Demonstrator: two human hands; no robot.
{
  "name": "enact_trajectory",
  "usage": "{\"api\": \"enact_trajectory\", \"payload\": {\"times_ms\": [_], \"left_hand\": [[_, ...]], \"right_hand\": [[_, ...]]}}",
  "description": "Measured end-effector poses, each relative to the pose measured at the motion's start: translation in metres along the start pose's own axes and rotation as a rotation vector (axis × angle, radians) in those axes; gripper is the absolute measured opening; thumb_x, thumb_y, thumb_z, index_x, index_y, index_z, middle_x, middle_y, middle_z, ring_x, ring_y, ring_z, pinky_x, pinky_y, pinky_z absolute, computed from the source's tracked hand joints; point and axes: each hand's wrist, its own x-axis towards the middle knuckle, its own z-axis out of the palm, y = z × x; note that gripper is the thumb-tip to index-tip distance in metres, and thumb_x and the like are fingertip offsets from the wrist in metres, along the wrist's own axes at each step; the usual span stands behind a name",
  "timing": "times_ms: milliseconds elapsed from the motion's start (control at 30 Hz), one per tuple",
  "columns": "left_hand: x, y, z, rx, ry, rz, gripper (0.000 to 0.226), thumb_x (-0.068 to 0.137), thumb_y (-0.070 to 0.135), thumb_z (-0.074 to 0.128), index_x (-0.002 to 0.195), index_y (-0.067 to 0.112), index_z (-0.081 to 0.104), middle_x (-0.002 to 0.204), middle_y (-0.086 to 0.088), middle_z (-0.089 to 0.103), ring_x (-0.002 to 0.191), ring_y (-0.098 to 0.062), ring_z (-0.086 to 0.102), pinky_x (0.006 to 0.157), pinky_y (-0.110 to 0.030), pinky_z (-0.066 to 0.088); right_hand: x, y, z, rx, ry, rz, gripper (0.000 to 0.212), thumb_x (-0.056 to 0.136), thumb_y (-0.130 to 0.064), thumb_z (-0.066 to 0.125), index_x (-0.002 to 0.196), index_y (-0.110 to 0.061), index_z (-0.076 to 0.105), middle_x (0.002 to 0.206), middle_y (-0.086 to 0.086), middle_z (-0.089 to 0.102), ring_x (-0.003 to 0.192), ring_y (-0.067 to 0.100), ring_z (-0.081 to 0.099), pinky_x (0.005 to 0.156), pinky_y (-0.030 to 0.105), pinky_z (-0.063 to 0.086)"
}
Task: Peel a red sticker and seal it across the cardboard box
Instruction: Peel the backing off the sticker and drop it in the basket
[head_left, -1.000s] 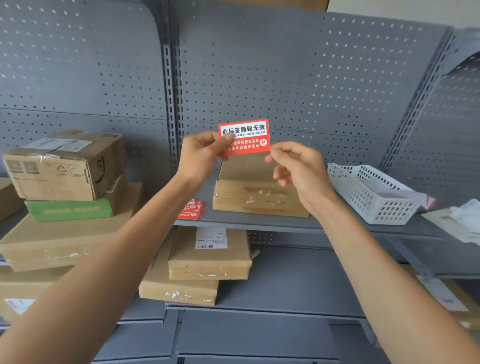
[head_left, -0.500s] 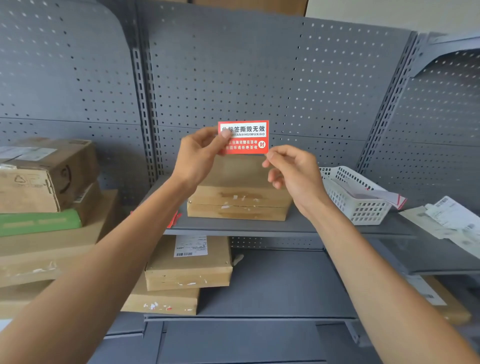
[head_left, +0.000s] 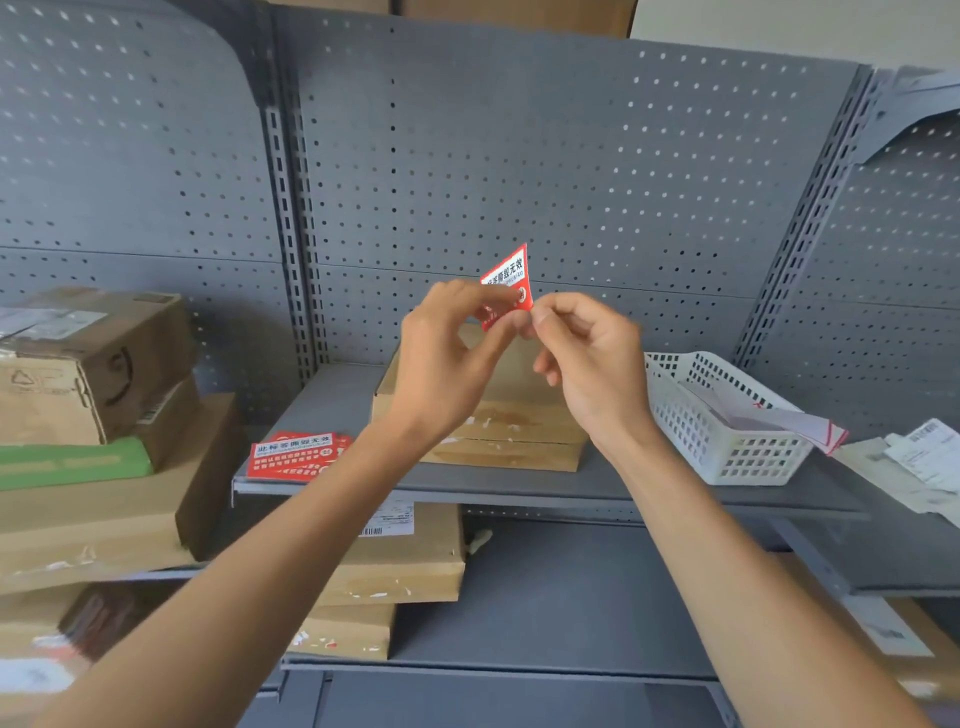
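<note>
A red sticker (head_left: 508, 280) with white and black print is held up in front of the pegboard, tilted with one corner pointing up. My left hand (head_left: 447, 358) pinches its lower left part. My right hand (head_left: 587, 353) pinches its lower right corner, fingertips touching those of the left. Behind and below both hands, a flat cardboard box (head_left: 498, 436) lies on the grey middle shelf (head_left: 519, 491), partly hidden by my hands.
A stack of red stickers (head_left: 293, 454) lies at the shelf's left front. A white plastic basket (head_left: 727, 431) with papers stands to the right. Several cardboard boxes (head_left: 93, 415) are piled at left, and more boxes (head_left: 400, 561) lie on the lower shelf.
The sticker was held flat by my left hand alone; now it is tilted and my right hand has closed on its lower corner. The view has shifted slightly.
</note>
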Motion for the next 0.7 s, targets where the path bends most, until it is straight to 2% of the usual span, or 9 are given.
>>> {"api": "enact_trajectory", "payload": {"times_ms": [133, 333, 533, 700], "left_hand": [[0.005, -0.001, 0.004, -0.045, -0.018, -0.058, 0.011, 0.096, 0.025, 0.071, 0.103, 0.02, 0.078, 0.091, 0.021, 0.072, 0.088, 0.0, 0.063, 0.076, -0.005, 0.035], [0.009, -0.008, 0.009, -0.041, -0.04, -0.058, 0.013, 0.098, 0.026, 0.069, 0.101, 0.021, 0.08, 0.091, 0.013, 0.077, 0.088, -0.006, 0.064, 0.074, -0.009, 0.037], [0.012, -0.011, 0.011, -0.018, -0.06, -0.027, 0.013, 0.098, 0.021, 0.068, 0.098, 0.021, 0.081, 0.088, 0.012, 0.078, 0.087, -0.01, 0.063, 0.075, -0.006, 0.035], [0.014, -0.013, 0.012, 0.008, -0.06, -0.028, 0.014, 0.097, 0.019, 0.068, 0.095, 0.02, 0.081, 0.088, 0.019, 0.074, 0.088, -0.004, 0.063, 0.077, -0.005, 0.036]], "right_hand": [[0.004, 0.007, -0.001, -0.056, -0.031, -0.068, 0.015, 0.103, -0.012, 0.058, 0.097, -0.005, 0.071, 0.08, 0.001, 0.071, 0.056, 0.013, 0.054, 0.048, 0.026, 0.043], [0.012, 0.016, 0.0, -0.114, -0.063, -0.16, 0.018, 0.104, -0.012, 0.054, 0.097, -0.005, 0.07, 0.076, -0.006, 0.068, 0.057, 0.015, 0.056, 0.049, 0.032, 0.045], [0.016, 0.023, -0.002, -0.171, -0.062, -0.167, 0.016, 0.104, -0.01, 0.055, 0.099, -0.005, 0.069, 0.08, -0.007, 0.07, 0.057, 0.011, 0.059, 0.054, 0.025, 0.046], [0.018, 0.023, -0.001, -0.167, -0.051, -0.148, 0.013, 0.101, -0.007, 0.057, 0.094, -0.007, 0.068, 0.077, -0.001, 0.07, 0.056, 0.007, 0.058, 0.057, 0.021, 0.045]]}}
